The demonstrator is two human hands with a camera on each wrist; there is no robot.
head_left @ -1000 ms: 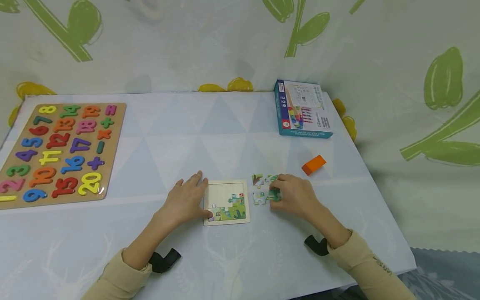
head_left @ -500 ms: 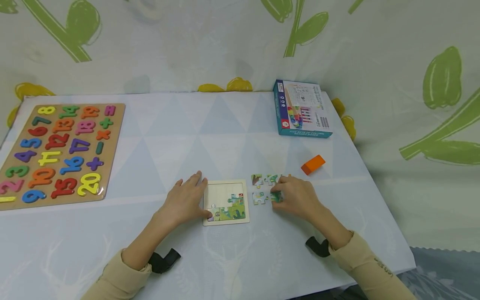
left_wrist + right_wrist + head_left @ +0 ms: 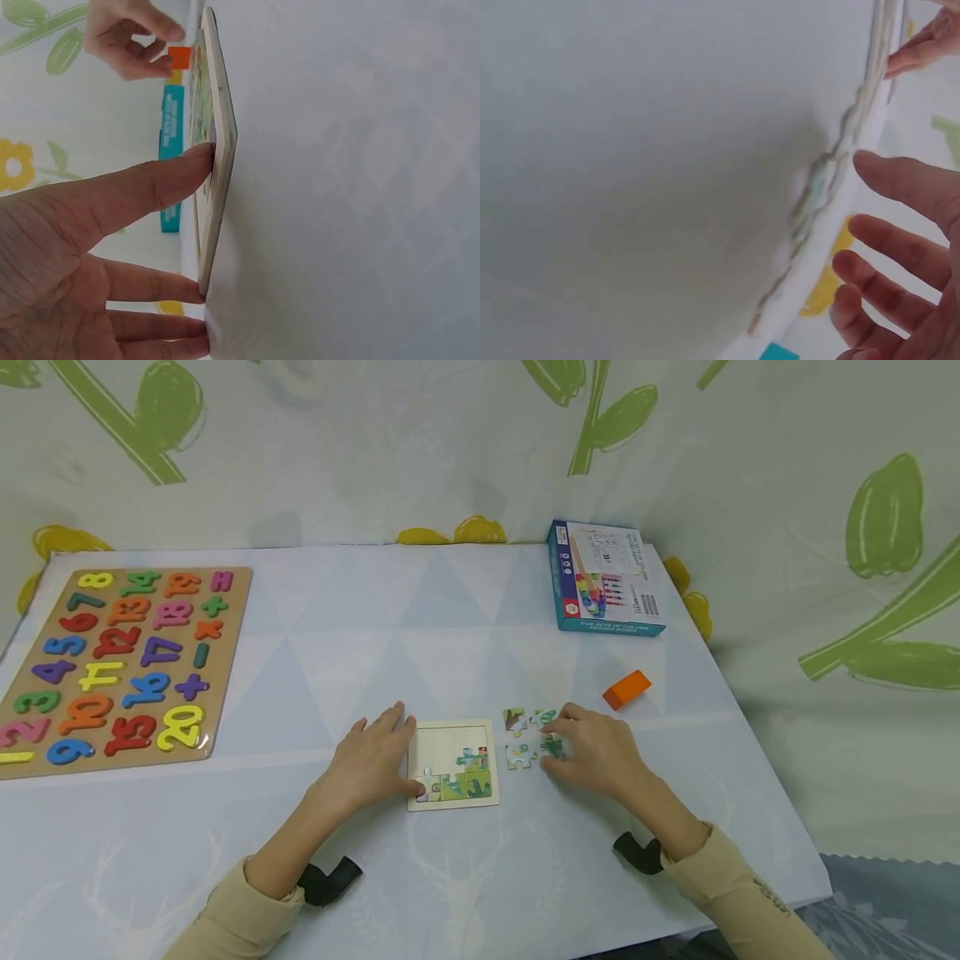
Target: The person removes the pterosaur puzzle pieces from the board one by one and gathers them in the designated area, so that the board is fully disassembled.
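A small wooden jigsaw tray lies mid-table, with green pieces fitted along its near edge and right side. My left hand rests at its left side, fingers straight; the thumb presses near the close corner and a fingertip touches the edge. Loose jigsaw pieces lie in rows right of the tray. Over the right-hand ones is my right hand, thumb and fingers apart with nothing between them, a green piece showing in the gap. The right wrist view shows these fingers spread beside the pieces.
An orange block lies beyond my right hand, and a teal-edged box sits farther back. On the left is a brown number board with colourful numerals. The patterned wall cloth rises behind the table's back edge.
My right hand has drawn slightly right and its thumb and fingers have spread apart, uncovering more of the green piece beneath. The left hand and tray have stayed in place.
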